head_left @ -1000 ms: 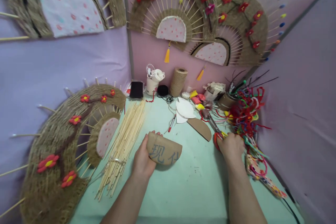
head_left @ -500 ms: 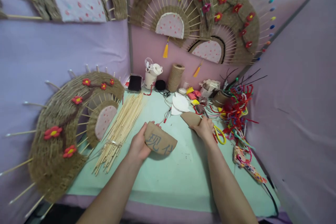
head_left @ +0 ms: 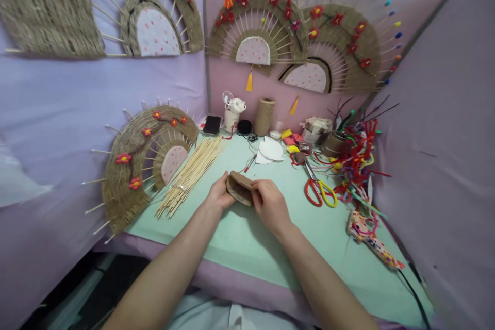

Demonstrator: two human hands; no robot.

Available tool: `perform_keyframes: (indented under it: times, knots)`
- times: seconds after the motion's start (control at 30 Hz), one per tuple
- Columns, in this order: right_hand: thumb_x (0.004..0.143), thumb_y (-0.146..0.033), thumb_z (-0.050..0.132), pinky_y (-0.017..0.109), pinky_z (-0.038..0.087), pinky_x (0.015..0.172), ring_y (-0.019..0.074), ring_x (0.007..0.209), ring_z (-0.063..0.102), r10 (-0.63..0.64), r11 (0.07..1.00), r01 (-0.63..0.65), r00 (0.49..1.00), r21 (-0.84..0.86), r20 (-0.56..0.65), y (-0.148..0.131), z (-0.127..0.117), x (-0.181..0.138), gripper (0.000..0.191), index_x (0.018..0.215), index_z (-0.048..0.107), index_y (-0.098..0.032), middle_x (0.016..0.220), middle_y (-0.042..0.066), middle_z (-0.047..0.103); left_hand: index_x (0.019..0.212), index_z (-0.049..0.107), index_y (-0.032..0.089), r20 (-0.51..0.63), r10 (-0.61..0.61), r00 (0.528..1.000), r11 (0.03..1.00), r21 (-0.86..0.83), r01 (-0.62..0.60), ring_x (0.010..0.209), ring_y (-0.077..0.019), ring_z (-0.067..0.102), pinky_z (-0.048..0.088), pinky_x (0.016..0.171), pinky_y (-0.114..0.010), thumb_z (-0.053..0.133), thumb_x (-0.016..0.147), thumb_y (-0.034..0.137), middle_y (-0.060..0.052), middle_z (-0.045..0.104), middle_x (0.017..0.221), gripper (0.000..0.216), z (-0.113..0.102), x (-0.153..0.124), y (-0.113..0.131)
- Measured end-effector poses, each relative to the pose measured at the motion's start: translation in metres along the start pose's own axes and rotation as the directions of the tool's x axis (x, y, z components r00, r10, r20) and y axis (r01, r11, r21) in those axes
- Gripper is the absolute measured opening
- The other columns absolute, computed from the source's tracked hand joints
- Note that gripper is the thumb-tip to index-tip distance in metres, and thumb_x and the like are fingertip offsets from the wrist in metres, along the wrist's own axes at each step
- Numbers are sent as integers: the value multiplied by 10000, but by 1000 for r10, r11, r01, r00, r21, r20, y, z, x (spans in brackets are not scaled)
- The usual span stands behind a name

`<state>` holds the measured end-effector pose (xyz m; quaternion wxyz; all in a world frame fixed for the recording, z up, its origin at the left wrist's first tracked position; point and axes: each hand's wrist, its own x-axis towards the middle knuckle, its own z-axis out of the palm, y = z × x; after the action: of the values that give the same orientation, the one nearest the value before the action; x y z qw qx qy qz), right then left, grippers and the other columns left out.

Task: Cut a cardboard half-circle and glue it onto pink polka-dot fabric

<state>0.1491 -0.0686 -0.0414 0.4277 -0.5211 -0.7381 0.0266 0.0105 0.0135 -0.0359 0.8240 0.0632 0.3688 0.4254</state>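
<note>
Both of my hands meet over the middle of the pale green table (head_left: pixel 270 247). My left hand (head_left: pixel 219 195) grips the left side of two brown cardboard half-discs (head_left: pixel 240 187) stacked together. My right hand (head_left: pixel 269 204) closes on the right side of the same stack. The stack is held just above the tabletop, edge toward me. Red and yellow scissors (head_left: pixel 319 191) lie on the table to the right of my right hand.
A bundle of bamboo skewers (head_left: pixel 192 172) lies left of my hands. A woven jute fan (head_left: pixel 145 157) leans on the left wall. White paper half-discs (head_left: pixel 269 149), a twine spool (head_left: pixel 264 116), a white glue gun holder (head_left: pixel 233 112) and a heap of pipe cleaners (head_left: pixel 358 157) crowd the back and right.
My right hand left the scissors, picked up a second cardboard half-disc from the table and brought it onto the one in my left hand. The camera pulled back.
</note>
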Motion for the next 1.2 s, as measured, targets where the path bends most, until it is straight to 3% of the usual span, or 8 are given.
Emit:
perform_keyframes:
  times: [0.2,0.33,0.4,0.5,0.57,0.67,0.83,1.2]
  knots:
    - [856,-289,646,442,498,858,283,1022,583,-109,994,104,979,41,174,4,-11,-11,260,1097,598,-203,1111,122,662,926,546,131,-44,50,998,999,16,-50,706,-188,640,540,711,-349,257,1014,336,-73,631,800,366,12,1,-7]
    - [916,-205,504,423,490,879,259,1001,609,-47,998,43,996,53,73,20,-27,-4,228,1106,630,-212,1078,110,689,963,554,146,-32,64,997,996,64,-62,764,-199,642,528,794,-405,294,1007,384,-75,623,843,355,17,-6,-12]
    - [911,-207,477,391,492,867,238,960,628,71,993,-72,997,98,15,33,-35,1,233,1071,646,-208,1039,96,704,1009,577,180,11,205,979,967,150,-204,893,-204,644,490,888,-398,500,944,402,-71,634,930,244,15,-10,-15]
    - [860,-233,509,363,497,854,218,919,640,217,953,-231,972,197,89,53,-39,3,226,1027,659,-206,1004,64,714,1106,619,243,288,480,828,727,398,-560,1150,-210,562,400,995,-307,818,651,157,-67,637,1123,503,9,-10,-19]
    - [833,-240,514,370,494,873,213,924,640,251,924,-288,953,252,169,63,-34,2,234,1013,658,-201,992,50,714,1072,668,234,514,424,746,479,572,-666,1127,-235,564,399,982,-304,814,558,61,-66,663,1091,561,5,-4,-20]
    - [804,-226,524,391,466,950,213,1032,624,288,883,-320,947,342,142,72,-19,-3,334,1126,608,-201,1115,70,686,911,720,203,620,278,734,213,705,-676,919,-236,600,435,901,-327,731,626,105,-41,689,898,302,0,9,-22]
    - [778,-219,565,412,403,1043,218,1207,534,333,852,-353,935,385,120,75,-1,-6,560,1324,442,-201,1328,123,552,908,706,205,629,320,709,112,718,-687,853,-217,575,426,831,-301,700,628,116,-18,673,879,294,1,18,-24]
    - [751,-191,572,427,439,986,225,1095,564,303,880,-321,947,350,107,74,2,-8,403,1152,533,-190,1138,74,619,768,664,206,619,358,698,-33,756,-654,800,-235,558,412,749,-298,775,574,191,-13,639,768,224,-1,20,-27]
